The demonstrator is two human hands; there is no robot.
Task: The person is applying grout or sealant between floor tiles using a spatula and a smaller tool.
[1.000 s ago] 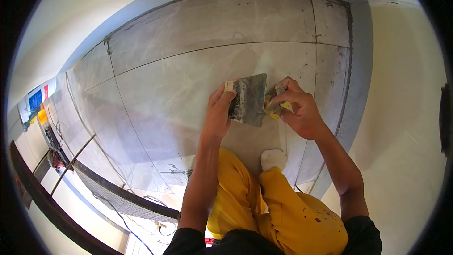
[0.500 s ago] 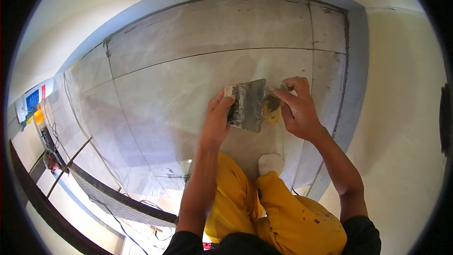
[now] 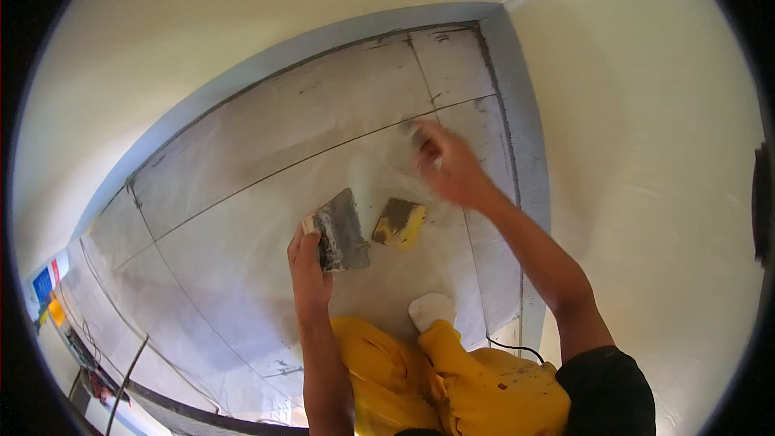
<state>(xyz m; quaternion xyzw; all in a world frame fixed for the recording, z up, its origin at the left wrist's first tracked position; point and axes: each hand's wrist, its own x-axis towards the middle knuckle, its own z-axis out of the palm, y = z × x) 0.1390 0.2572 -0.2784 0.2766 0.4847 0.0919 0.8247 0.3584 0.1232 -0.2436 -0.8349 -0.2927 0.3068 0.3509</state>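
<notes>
My left hand (image 3: 307, 262) is closed around the pale edge of a flat scraper (image 3: 345, 230), its wide grey blade streaked with dark and whitish paste. Just right of the blade, on the tiled floor (image 3: 266, 218), lies a small square yellow piece (image 3: 404, 224) smeared dark grey; whether it is a sponge or a small scraper I cannot tell. Farther out, my right hand (image 3: 448, 163) hovers over a tile joint, blurred by motion. Its fingers are curled together, with a small greyish bit at the tips that is too smeared to name.
Dark joints run between the large pale tiles. A grey band (image 3: 521, 137) edges the floor below cream walls (image 3: 613, 153). A black cable (image 3: 517, 347) bends near my foot (image 3: 432, 311). At the left are a dark metal rail (image 3: 202, 418), cords and a blue-and-white package (image 3: 44, 282).
My right hand has moved away from the scraper, toward the far tile joint. The yellow piece now shows apart from the blade. The whole view has shifted and turned.
</notes>
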